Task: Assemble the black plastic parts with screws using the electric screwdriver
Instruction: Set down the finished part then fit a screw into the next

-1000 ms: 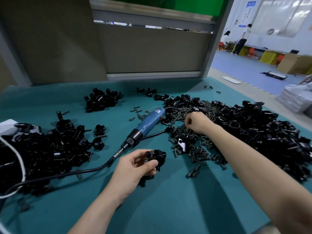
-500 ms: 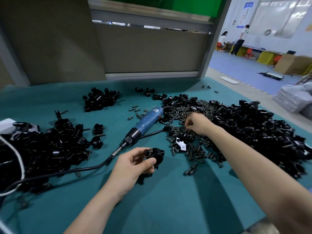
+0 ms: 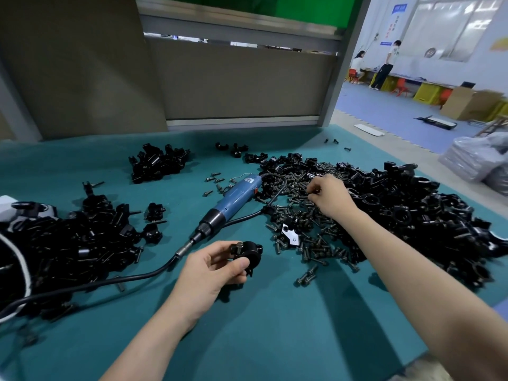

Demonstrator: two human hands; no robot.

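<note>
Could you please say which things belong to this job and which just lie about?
Job: black plastic clamp in left hand; dark metal screws under right hand; blue electric screwdriver; black plastic parts heap.
Lying about: brown cardboard box; grey plastic sacks.

Left hand (image 3: 217, 266) gripping; right hand (image 3: 328, 198) outstretched, curled.

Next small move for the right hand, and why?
Probably lift one screw from the screw pile and carry it to the clamp: the right hand has its fingers curled into that pile, the left hand holds the clamp ready, and the screwdriver lies untouched.
</note>
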